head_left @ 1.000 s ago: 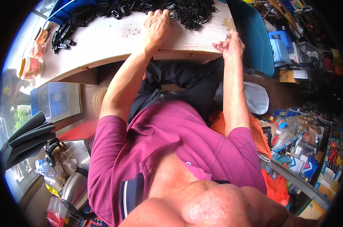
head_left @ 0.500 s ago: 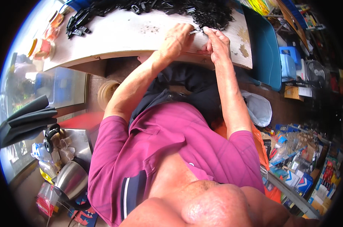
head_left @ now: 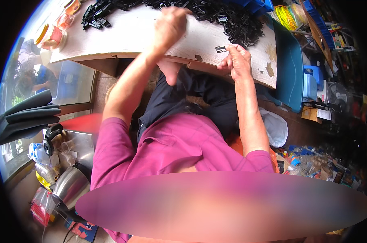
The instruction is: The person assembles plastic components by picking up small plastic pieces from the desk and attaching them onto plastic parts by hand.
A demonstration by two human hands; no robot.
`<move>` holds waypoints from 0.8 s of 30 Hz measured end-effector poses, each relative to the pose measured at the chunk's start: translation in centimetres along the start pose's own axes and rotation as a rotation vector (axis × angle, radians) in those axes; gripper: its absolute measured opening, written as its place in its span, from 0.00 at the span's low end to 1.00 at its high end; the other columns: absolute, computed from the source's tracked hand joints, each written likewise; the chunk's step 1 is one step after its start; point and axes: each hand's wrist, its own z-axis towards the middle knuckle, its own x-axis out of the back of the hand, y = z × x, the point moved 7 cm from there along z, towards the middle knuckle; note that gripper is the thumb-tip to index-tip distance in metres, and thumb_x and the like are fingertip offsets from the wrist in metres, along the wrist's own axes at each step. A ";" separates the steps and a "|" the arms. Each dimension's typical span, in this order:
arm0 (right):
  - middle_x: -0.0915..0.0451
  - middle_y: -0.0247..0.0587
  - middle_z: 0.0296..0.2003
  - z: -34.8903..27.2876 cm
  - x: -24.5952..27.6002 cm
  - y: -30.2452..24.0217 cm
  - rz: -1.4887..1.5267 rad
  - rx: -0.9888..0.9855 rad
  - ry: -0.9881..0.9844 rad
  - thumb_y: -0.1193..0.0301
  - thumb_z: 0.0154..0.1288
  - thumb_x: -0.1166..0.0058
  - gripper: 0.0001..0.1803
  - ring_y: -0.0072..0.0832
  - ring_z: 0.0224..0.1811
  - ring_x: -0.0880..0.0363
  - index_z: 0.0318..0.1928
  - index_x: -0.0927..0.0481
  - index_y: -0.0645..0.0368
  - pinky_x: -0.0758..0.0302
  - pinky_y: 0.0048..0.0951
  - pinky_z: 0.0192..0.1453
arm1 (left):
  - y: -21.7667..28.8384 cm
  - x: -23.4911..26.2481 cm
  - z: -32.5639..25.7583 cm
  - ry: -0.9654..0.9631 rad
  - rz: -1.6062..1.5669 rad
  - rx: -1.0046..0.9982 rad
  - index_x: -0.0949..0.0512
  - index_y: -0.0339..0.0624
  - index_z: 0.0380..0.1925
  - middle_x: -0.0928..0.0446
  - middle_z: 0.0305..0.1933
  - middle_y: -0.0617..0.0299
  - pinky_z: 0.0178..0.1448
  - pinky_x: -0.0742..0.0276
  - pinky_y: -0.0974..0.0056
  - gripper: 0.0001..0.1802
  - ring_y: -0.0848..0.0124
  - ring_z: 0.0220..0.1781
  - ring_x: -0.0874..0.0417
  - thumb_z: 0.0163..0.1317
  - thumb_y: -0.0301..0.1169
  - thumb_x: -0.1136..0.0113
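Between the thumb and fingers of my right hand point(head_left: 239, 60) is a small black plastic part point(head_left: 220, 50) with cut-outs. That hand is closed and held above the near edge of the white table point(head_left: 130, 30). My left hand point(head_left: 171, 27) is farther off and to the left, at the near side of a heap of similar black plastic parts point(head_left: 242, 28). Motion smears its fingers, so whether it holds anything is unclear. More black parts point(head_left: 97, 16), longer in shape, lie at the table's left end.
Blue bins point(head_left: 256, 5) stand behind the heap, and a teal bin point(head_left: 288, 65) adjoins the table's right end. Lidded jars point(head_left: 51, 36) sit at the left corner. A steel kettle point(head_left: 72, 186) is at lower left. Clutter fills the right side.
My hands, close together before, are now apart. The left has moved left and away to the heap. My right hand keeps a black part, now plainly visible. The view has shifted slightly.
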 end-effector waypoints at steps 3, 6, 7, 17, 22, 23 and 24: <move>0.33 0.32 0.10 -0.2 -0.9 -0.3 0.024 0.002 -0.023 0.69 0.66 0.45 0.08 0.24 0.11 0.27 0.34 0.25 0.60 0.18 0.36 0.18 | -5.7 3.8 2.8 0.097 0.377 0.008 0.24 0.43 0.40 0.26 0.34 0.51 0.44 0.27 0.49 0.09 0.50 0.38 0.26 0.59 0.29 0.46; 0.32 0.32 0.10 0.1 -0.1 0.0 0.017 -0.006 0.018 0.69 0.67 0.45 0.08 0.24 0.11 0.26 0.33 0.25 0.60 0.18 0.36 0.17 | -8.7 2.5 3.4 -0.206 0.508 0.193 0.23 0.43 0.39 0.26 0.35 0.50 0.45 0.27 0.48 0.10 0.49 0.40 0.26 0.57 0.30 0.43; 0.32 0.32 0.10 0.1 0.1 0.1 0.017 -0.007 0.022 0.69 0.67 0.45 0.08 0.24 0.11 0.26 0.33 0.25 0.60 0.18 0.36 0.17 | -8.4 2.6 3.1 -0.221 0.500 0.195 0.23 0.42 0.38 0.25 0.36 0.49 0.47 0.28 0.48 0.10 0.49 0.42 0.26 0.56 0.30 0.42; 0.32 0.31 0.11 0.1 0.0 0.1 0.023 0.030 -0.002 0.68 0.68 0.45 0.09 0.24 0.13 0.25 0.33 0.24 0.59 0.17 0.36 0.18 | -11.5 4.1 -0.9 -0.135 0.464 0.269 0.21 0.52 0.47 0.18 0.41 0.56 0.53 0.26 0.52 0.18 0.54 0.47 0.20 0.55 0.39 0.39; 0.32 0.31 0.11 0.1 0.0 0.1 0.025 0.048 -0.022 0.67 0.68 0.45 0.09 0.24 0.13 0.25 0.33 0.24 0.59 0.17 0.36 0.18 | -11.4 5.2 -1.9 -0.061 0.436 0.307 0.20 0.56 0.49 0.17 0.42 0.57 0.53 0.25 0.54 0.19 0.56 0.49 0.19 0.58 0.44 0.39; 0.32 0.31 0.11 0.1 -0.1 0.1 0.020 0.044 -0.018 0.67 0.68 0.45 0.09 0.24 0.13 0.25 0.33 0.24 0.59 0.17 0.36 0.19 | -11.9 5.1 -2.1 -0.096 0.467 0.339 0.20 0.56 0.49 0.17 0.41 0.57 0.53 0.25 0.54 0.18 0.56 0.49 0.19 0.59 0.45 0.39; 0.32 0.31 0.11 0.1 -0.2 0.1 0.015 0.040 -0.013 0.67 0.68 0.45 0.09 0.24 0.13 0.25 0.33 0.24 0.59 0.17 0.36 0.19 | -12.3 5.3 -2.3 -0.093 0.474 0.341 0.20 0.56 0.49 0.17 0.41 0.57 0.53 0.25 0.54 0.18 0.56 0.49 0.19 0.59 0.45 0.39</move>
